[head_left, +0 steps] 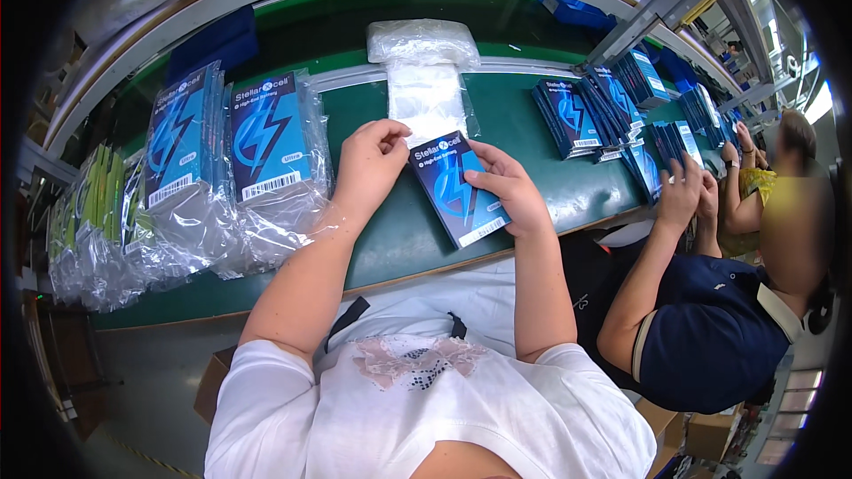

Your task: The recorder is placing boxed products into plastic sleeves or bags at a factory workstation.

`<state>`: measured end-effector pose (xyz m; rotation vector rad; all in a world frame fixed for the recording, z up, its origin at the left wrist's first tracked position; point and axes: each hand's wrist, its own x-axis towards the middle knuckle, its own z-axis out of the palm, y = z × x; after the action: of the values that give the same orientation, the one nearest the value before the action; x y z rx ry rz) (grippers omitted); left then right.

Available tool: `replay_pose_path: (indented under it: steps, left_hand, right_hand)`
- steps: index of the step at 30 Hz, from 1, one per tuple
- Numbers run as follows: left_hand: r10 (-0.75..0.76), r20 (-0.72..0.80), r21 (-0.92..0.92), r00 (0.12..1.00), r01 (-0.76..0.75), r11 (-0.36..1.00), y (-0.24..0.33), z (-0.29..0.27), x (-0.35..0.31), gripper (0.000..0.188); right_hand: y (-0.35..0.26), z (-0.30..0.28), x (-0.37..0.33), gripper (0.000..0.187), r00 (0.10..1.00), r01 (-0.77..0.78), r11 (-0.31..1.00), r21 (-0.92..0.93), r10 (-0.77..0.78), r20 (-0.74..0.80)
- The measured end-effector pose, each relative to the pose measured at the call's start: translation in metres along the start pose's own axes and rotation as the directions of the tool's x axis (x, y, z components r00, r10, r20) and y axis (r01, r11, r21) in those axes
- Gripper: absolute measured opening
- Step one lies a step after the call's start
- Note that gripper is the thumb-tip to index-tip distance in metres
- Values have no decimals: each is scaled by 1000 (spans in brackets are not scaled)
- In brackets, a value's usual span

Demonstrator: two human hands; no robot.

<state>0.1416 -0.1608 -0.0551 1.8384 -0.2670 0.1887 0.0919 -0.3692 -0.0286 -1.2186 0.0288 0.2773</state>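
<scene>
In my right hand is a flat dark-blue box with a light-blue lightning design, held tilted, my thumb across its front. My left hand has its fingers drawn together beside the box's upper left corner, at the edge of a stack of clear plastic bags. Whatever is between those fingertips is too small to make out. The bags lie flat just beyond both hands, with a thick folded end at the back.
Bagged blue boxes and green-edged bagged packs crowd the green table's left side. Unbagged blue boxes are stacked at the right. Close on my right, a co-worker in a dark shirt reaches over the table; another person sits beyond.
</scene>
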Motion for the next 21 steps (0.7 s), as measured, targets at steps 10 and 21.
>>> replay_pose_path:
  steps: [10, 21]
  left_hand:
    - [193, 200, 99, 961, -216, 971, 31, -9, -7, 24]
    - [-262, 416, -644, 870, 486, 591, 35, 5, -12, 36]
  right_hand:
    - [8, 16, 2, 32, 951, 184, 983, 8, -176, -253]
    - [21, 40, -7, 15, 873, 319, 947, -26, -305, -381]
